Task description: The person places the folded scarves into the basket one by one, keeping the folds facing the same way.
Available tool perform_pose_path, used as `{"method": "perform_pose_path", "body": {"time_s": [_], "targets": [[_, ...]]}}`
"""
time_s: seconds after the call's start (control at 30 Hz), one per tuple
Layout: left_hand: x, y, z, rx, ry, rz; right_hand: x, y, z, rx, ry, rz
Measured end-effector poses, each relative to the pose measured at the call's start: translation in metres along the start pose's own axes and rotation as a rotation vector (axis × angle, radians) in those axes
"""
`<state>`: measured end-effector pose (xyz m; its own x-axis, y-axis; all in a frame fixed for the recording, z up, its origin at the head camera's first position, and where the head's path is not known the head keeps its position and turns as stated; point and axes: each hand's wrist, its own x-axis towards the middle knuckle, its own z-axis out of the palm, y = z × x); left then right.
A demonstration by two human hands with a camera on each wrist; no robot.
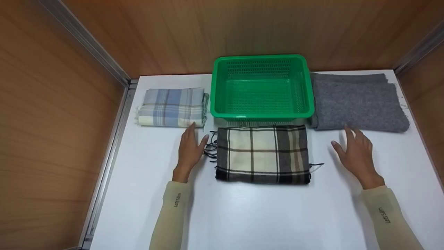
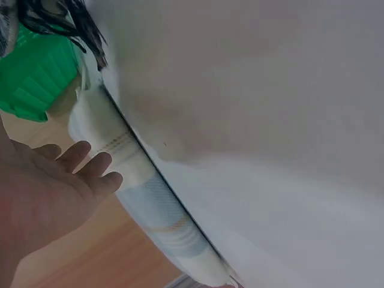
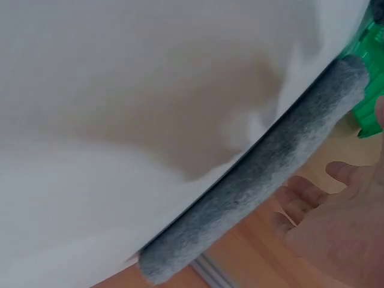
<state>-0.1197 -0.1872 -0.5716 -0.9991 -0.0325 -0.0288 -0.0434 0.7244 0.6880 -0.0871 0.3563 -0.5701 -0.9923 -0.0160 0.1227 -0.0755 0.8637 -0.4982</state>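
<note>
Left hand [image 1: 189, 149] and right hand [image 1: 359, 156], loosely extended, hold nothing; the scarf [image 1: 263, 152] lies midway between the table's [image 1: 263, 218] side edges; its fringe [image 1: 210, 155] might snag if the left hand brushed past.

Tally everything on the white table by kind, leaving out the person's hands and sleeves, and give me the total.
Folded cloths: 3 (pale blue-and-cream plaid cloth, cream-and-black plaid cloth, plain grey cloth)
Baskets: 1 (green rectangular plastic basket)
Total: 4
</note>
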Motion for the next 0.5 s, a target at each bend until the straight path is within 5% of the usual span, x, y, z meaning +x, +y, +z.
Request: {"method": "perform_pose_path", "body": {"time_s": [0.23,0.5], "targets": [[-0.015,0.023,0.016,-0.079,-0.047,-0.026,-0.005,-0.026,0.006,0.071,-0.02,-0.01],[-0.025,0.037,0.031,-0.133,-0.136,-0.14,-0.007,-0.046,0.013,0.176,-0.196,0.07]]}}
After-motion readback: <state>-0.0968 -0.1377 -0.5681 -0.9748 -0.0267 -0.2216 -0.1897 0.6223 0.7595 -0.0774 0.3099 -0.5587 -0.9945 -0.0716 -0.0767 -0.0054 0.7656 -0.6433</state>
